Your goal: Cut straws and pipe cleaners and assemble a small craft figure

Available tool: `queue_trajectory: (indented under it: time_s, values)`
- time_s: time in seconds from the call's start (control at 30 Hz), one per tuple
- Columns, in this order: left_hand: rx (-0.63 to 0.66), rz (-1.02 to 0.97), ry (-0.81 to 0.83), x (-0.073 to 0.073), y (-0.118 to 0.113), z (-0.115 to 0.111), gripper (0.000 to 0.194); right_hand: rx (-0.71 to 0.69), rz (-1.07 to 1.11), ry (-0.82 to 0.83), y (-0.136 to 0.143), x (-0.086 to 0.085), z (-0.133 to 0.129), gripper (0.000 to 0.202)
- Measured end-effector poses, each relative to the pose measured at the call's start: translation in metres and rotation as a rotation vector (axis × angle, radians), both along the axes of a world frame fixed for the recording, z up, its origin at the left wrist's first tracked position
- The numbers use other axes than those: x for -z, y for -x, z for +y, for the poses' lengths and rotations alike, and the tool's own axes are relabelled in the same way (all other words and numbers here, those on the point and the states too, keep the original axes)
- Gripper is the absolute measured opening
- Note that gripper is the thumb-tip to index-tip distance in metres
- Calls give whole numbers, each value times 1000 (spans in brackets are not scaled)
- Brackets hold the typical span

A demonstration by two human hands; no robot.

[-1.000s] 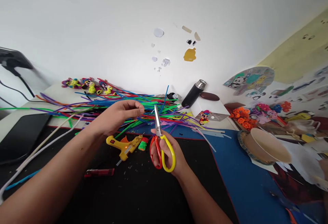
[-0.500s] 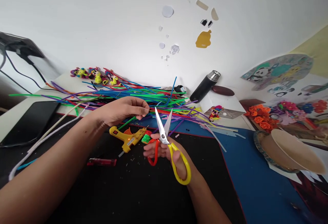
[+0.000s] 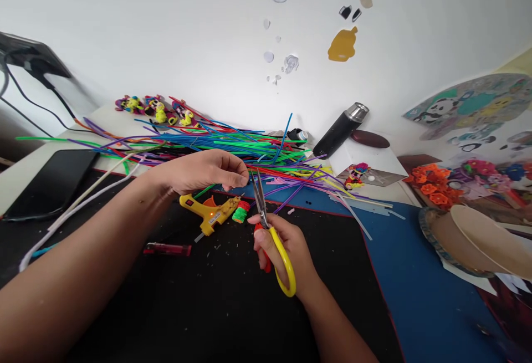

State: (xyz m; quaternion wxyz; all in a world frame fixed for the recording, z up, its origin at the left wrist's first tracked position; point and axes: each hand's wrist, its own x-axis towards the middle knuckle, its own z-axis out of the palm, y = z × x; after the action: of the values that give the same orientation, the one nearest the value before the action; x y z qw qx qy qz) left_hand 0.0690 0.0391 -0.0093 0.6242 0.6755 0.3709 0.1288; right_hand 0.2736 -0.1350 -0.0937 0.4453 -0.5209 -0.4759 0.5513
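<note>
My right hand [image 3: 282, 246] grips scissors [image 3: 266, 221] with one yellow and one red handle; their blades point up and stand slightly apart. Just left of the blade tips, my left hand [image 3: 218, 172] is closed in a pinch. What its fingers hold, if anything, is too small to make out. Below that hand lies a yellow glue gun [image 3: 211, 213] with a small light glowing on it. A small red and green coil [image 3: 241, 212] sits at its nozzle, left of the scissors. Behind both hands spreads a pile of coloured pipe cleaners [image 3: 199, 142].
A black phone [image 3: 45, 183] lies at the left, and a red utility knife [image 3: 168, 249] on the black mat [image 3: 208, 307]. A black thermos [image 3: 341, 130] leans by a white box [image 3: 374, 158]. Bowls [image 3: 486, 241] stand at the right. Small fuzzy figures [image 3: 155, 111] sit at the back left.
The scissor blades have closed to a narrow gap, and my right hand's fingers have drawn together. The blade tips are now beside my left fingertips. The camera view has shifted slightly.
</note>
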Motion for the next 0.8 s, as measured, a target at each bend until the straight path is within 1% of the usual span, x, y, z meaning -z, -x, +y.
queue_trajectory:
  time_s: [0.23,0.37,0.57,0.8]
  values:
    - [9,11,1,2,-1,-1,27,8,-25,-24,2,1,0,49]
    - [11,21,-22,7,-2,1,28,20,-54,-15,2,2,-1,48]
    - [1,-1,-9,14,-5,2,31,35,-78,-53,2,7,-1,48]
    - [-25,-9,11,18,-9,1,31,45,-101,-52,2,4,0,50]
